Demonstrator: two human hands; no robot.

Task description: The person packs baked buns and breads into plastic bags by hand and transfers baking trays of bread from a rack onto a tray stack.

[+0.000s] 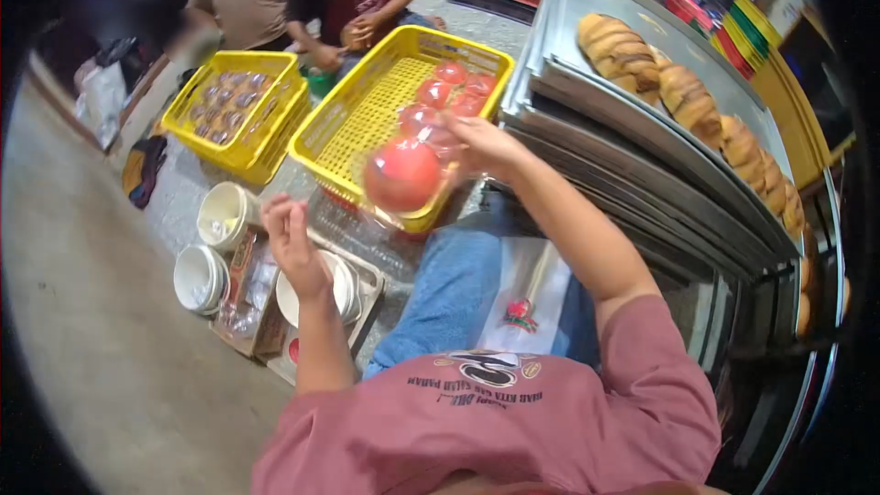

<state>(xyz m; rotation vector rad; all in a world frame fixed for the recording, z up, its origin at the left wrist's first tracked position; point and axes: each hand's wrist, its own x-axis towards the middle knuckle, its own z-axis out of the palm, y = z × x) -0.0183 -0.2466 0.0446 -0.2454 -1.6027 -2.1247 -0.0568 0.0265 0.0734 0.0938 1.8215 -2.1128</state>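
My right hand point(472, 142) is closed on the edge of a clear plastic wrapper around a round red item point(403, 173). This item hangs over the near right part of a yellow basket point(344, 105). More wrapped red items point(449, 82) lie in the right side of that basket. My left hand point(295, 243) is raised above the white tubs, its fingers apart and holding nothing. Below it stand a white tub point(341, 289) and a cardboard box with clear plastic wrappers point(247, 298).
Stacked metal trays point(596, 142) rise on the right, with long brown loaves point(687, 101) on top. Another yellow basket point(261, 151) of small wrapped items stands at the left. Two people point(353, 0) sit beyond the baskets. White tubs point(197, 277) stand at the lower left.
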